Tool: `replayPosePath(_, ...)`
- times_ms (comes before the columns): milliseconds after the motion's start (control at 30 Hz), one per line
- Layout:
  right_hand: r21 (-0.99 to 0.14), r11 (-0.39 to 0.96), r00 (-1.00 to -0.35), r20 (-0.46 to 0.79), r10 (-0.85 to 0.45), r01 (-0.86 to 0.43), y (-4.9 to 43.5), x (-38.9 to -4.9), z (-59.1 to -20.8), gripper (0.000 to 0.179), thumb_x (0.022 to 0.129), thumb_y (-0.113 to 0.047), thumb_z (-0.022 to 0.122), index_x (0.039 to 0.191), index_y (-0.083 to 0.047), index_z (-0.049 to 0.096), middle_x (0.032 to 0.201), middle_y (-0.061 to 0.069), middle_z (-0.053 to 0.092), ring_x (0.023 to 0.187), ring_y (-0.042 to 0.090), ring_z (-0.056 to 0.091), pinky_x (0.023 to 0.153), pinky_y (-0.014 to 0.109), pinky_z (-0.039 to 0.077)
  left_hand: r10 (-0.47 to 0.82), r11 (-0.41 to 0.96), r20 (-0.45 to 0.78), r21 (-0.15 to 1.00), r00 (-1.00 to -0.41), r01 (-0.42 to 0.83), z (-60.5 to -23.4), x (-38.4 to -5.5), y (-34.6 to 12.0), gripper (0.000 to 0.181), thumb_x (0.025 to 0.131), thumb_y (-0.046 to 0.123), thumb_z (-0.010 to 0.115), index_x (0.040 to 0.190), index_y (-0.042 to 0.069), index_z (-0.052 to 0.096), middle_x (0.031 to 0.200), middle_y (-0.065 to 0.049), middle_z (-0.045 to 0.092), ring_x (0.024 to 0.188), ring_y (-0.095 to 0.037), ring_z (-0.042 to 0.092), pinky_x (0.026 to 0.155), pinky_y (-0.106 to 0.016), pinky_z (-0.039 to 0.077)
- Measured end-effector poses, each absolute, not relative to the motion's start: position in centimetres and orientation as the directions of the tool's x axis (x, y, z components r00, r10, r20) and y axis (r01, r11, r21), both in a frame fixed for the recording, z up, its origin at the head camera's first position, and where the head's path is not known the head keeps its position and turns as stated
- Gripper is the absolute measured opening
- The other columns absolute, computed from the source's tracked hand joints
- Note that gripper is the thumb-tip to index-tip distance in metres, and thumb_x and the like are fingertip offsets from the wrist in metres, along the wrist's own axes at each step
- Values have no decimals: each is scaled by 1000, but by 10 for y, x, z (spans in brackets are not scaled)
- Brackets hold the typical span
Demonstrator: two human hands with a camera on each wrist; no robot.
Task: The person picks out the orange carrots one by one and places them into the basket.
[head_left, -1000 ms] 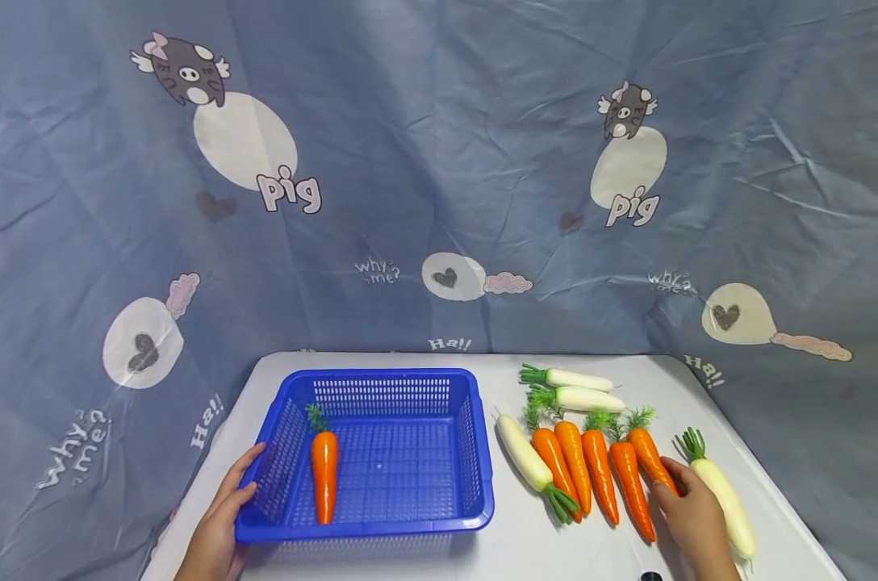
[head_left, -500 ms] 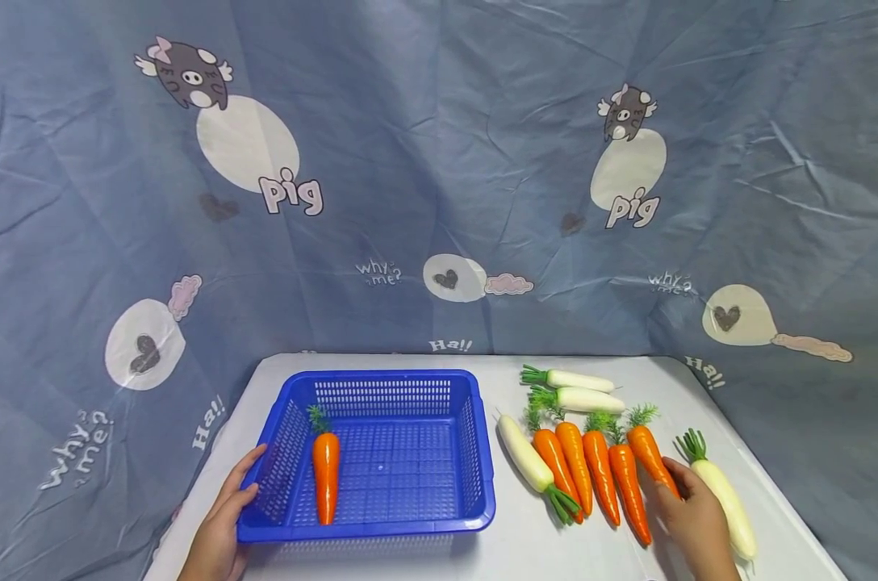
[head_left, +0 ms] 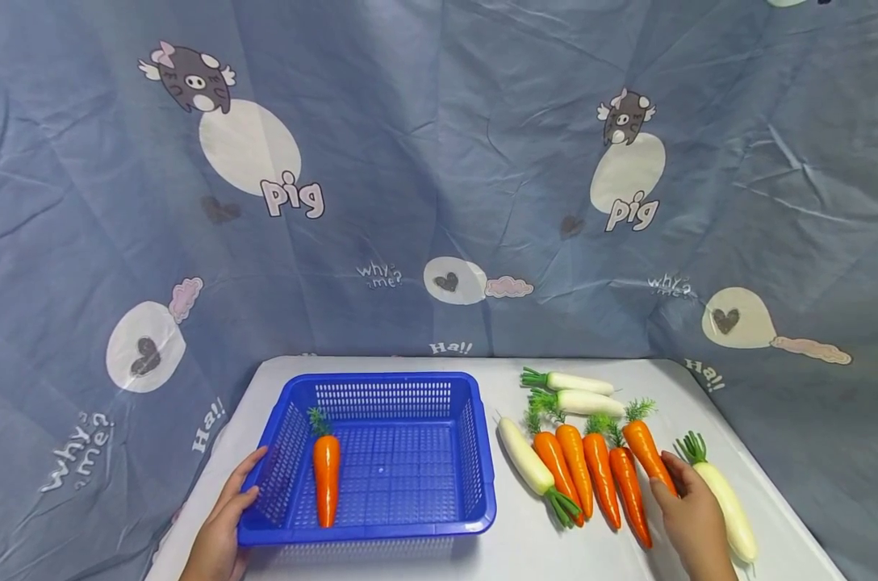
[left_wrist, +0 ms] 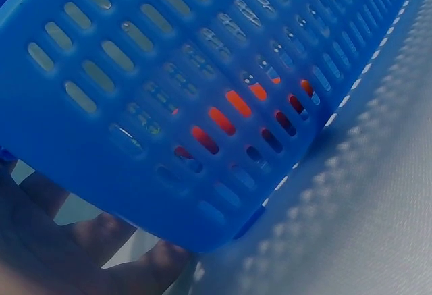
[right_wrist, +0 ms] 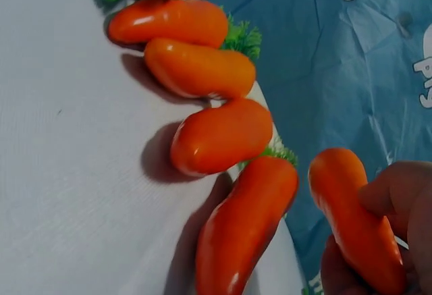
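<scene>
In the head view my right hand [head_left: 693, 510] pinches the lower end of a carrot [head_left: 646, 453] with a leafy green top, at the right of a row of carrots. The right wrist view shows the thumb on one side of this held carrot [right_wrist: 354, 221] and fingers beneath it. My left hand [head_left: 224, 520] holds the left side of a blue plastic basket [head_left: 366, 530], thumb over the rim near the front corner. Inside the basket, toward its left, lies one carrot [head_left: 326, 480]. Its orange also shows through the slots of the basket wall [left_wrist: 135, 173] in the left wrist view.
Several more carrots, among them one nearest the held carrot [head_left: 630, 494], lie on the white table [head_left: 555, 557]. White radishes lie around them: one at the left [head_left: 524, 456], two behind, and one right of my hand [head_left: 729, 508]. A printed grey-blue cloth [head_left: 439, 202] hangs behind.
The carrot in my right hand has shifted slightly up and left, seemingly a little raised. My left hand keeps its place on the basket. The whole head view has drifted slightly down.
</scene>
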State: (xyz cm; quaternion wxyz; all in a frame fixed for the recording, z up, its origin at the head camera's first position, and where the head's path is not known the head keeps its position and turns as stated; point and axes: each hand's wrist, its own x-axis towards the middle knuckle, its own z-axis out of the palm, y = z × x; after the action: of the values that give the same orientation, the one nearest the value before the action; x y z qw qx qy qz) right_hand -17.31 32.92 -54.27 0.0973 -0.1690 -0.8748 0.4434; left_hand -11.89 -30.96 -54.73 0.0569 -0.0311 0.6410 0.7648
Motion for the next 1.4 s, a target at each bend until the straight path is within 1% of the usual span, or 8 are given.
replayPosePath(133, -827, 516, -925, -9, 380, 221, 325, -172, -539, 54, 103, -12, 63, 154, -1, 48, 152, 27, 52, 131, 26, 54, 75, -2, 36, 40, -167, -129, 977, -991, -134, -548, -118, -310, 54, 116, 30, 26, 168, 29, 10, 153, 10, 21, 122, -13, 56, 91, -42, 56)
replayPosePath(267, -829, 522, -930, 6, 367, 201, 318, -170, -535, 53, 103, -14, 64, 152, -1, 50, 149, 25, 55, 114, 0, 53, 77, -1, 38, 31, -162, -143, 976, -989, -146, -547, -117, -310, 54, 116, 31, 26, 168, 30, 11, 154, 10, 20, 123, -14, 55, 92, -42, 56)
replayPosePath(367, -824, 535, -937, 14, 348, 186, 313, -171, -533, 52, 103, -15, 64, 152, -1, 50, 149, 25, 56, 116, 3, 56, 78, -1, 37, 29, -164, -156, 974, -987, -159, -545, -117, -309, 54, 116, 31, 25, 168, 32, 11, 156, 8, 19, 123, -15, 55, 92, -43, 55)
replayPosePath(567, -818, 534, -943, -29, 333, 214, 301, -172, -532, 53, 104, -18, 64, 152, -4, 51, 149, 25, 55, 135, 36, 55, 76, 1, 36, 16, -162, -182, 970, -983, -182, -544, -117, -309, 54, 116, 30, 25, 168, 34, 12, 163, 0, 13, 124, -13, 55, 94, -42, 55)
replayPosePath(767, -804, 555, -943, -22, 331, 214, 290, -173, -533, 50, 103, -19, 65, 150, -6, 54, 147, 23, 59, 134, 35, 57, 77, 1, 35, 16, -164, -166, 972, -986, -166, -544, -117, -308, 54, 116, 29, 25, 168, 32, 12, 161, 3, 16, 123, -12, 56, 92, -43, 56)
replayPosePath(1100, -789, 590, -957, 10, 290, 171, 279, -170, -536, 49, 103, -19, 66, 149, -6, 56, 145, 20, 61, 135, 33, 56, 86, 2, 33, 18, -160, -170, 972, -985, -170, -543, -117, -307, 54, 116, 28, 24, 168, 32, 11, 168, -10, 2, 123, -9, 55, 94, -40, 55)
replayPosePath(1300, -798, 570, -961, -40, 273, 195, 272, -172, -534, 51, 103, -21, 65, 150, -4, 53, 149, 23, 57, 139, 36, 53, 100, 22, 44, 21, -168, -171, 971, -985, -172, -544, -117, -308, 54, 116, 29, 23, 168, 33, 10, 164, -2, 11, 124, -14, 55, 93, -42, 55)
replayPosePath(1400, -806, 557, -962, -58, 265, 202, 269, -173, -533, 52, 103, -20, 64, 151, -4, 53, 151, 22, 55, 143, 37, 50, 97, 16, 43, 17, -173, -182, 968, -983, -182, -545, -117, -309, 54, 116, 30, 25, 168, 34, 11, 158, 7, 18, 124, -16, 55, 92, -43, 55)
